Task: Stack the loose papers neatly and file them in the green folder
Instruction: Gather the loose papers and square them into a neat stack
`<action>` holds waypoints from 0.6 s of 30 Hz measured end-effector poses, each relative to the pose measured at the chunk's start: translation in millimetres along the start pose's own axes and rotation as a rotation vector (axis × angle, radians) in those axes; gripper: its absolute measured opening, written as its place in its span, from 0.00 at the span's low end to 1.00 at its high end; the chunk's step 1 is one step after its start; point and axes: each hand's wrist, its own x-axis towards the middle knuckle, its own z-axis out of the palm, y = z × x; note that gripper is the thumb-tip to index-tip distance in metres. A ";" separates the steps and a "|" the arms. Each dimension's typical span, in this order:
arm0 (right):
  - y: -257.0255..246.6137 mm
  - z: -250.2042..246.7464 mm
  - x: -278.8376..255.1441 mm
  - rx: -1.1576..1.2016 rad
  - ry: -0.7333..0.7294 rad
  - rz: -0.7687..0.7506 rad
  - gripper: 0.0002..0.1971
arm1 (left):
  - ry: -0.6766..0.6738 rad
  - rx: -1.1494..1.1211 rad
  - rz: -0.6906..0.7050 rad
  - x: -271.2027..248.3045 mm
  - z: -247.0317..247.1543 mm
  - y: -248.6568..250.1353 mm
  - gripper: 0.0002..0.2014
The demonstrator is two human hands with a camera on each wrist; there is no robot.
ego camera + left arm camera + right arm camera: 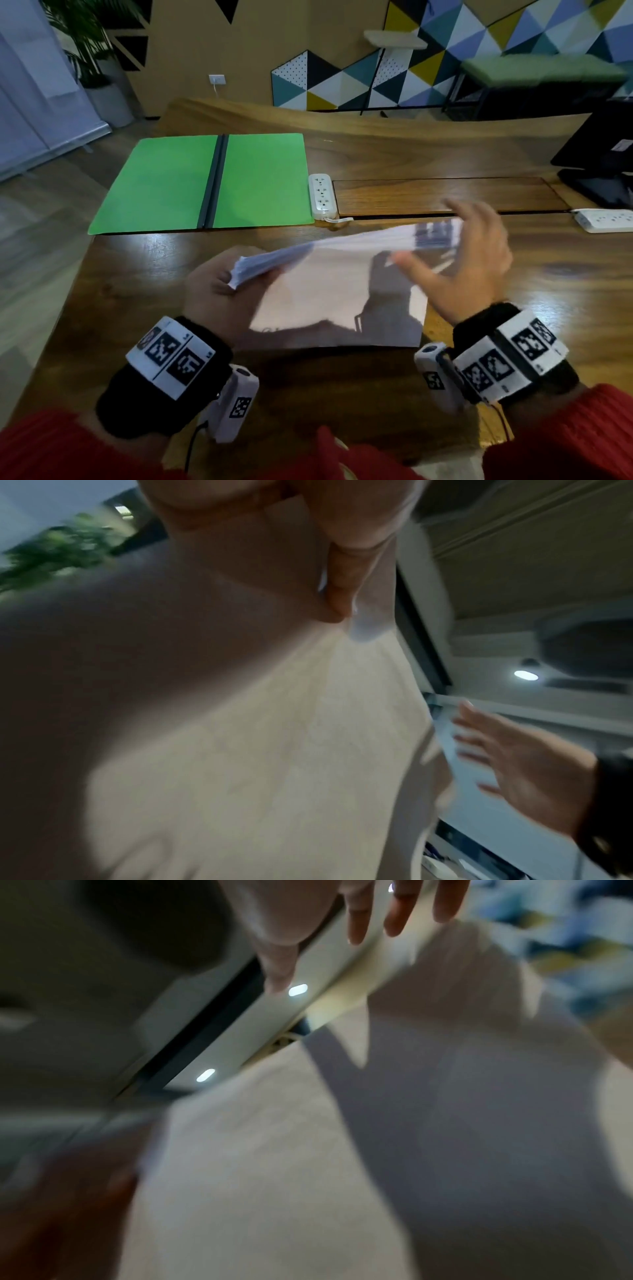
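Papers (329, 291) gathered, not yet filed.
Left hand (212, 284) grips the stack's corner; right hand (469, 260), fingers spread, steadies its edge; green folder (205, 181) lies open at eleven o'clock on the tabletop (513, 291).

Head cam: above, facing fwd/down over the wooden table (445, 308), both wrists in frame. Left wrist cam: below, looking up, v. close to the paper stack (274, 750). Right wrist cam: likewise upward, close. All 3 views share the stack; wrist views blurred.
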 end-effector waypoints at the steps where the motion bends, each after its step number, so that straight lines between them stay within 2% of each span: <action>1: -11.7 -3.1 -0.2 -0.088 -0.090 -0.189 0.38 | -0.038 0.023 0.129 -0.8 -2.9 8.6 0.08; 3: -30.1 -5.4 1.4 -0.086 -0.261 -0.428 0.25 | -0.119 0.070 0.367 -1.7 -8.4 23.1 0.10; 5: -35.5 -4.0 2.2 0.024 -0.289 -0.498 0.11 | -0.161 0.091 0.421 -0.4 -10.9 34.3 0.13; 7: -36.0 -6.1 4.1 0.180 -0.262 -0.400 0.14 | -0.162 0.104 0.370 3.2 -15.9 41.9 0.14; 9: -32.6 -14.1 9.1 0.420 -0.258 -0.263 0.14 | -0.176 0.188 0.260 6.4 -24.0 38.4 0.15; 11: -27.8 -25.4 14.3 0.631 -0.295 -0.182 0.15 | -0.207 0.208 0.157 11.7 -35.5 29.4 0.10; 12: -26.0 -29.6 16.2 0.715 -0.327 -0.159 0.14 | -0.180 0.159 0.101 17.5 -40.8 26.1 0.08; 13: -25.2 -31.7 17.4 0.795 -0.353 -0.133 0.12 | -0.135 0.061 0.039 22.9 -44.6 23.2 0.08; 15: -25.5 -29.5 17.0 0.957 -0.382 -0.040 0.07 | -0.048 -0.333 -0.021 32.3 -47.1 19.3 0.15; 17: -26.8 -19.2 15.3 1.035 -0.334 0.064 0.07 | -0.036 -0.734 -0.063 38.0 -37.5 23.5 0.28; 18: -28.6 -11.8 13.1 1.028 -0.274 0.105 0.10 | -0.017 -0.857 -0.090 37.6 -27.7 26.3 0.26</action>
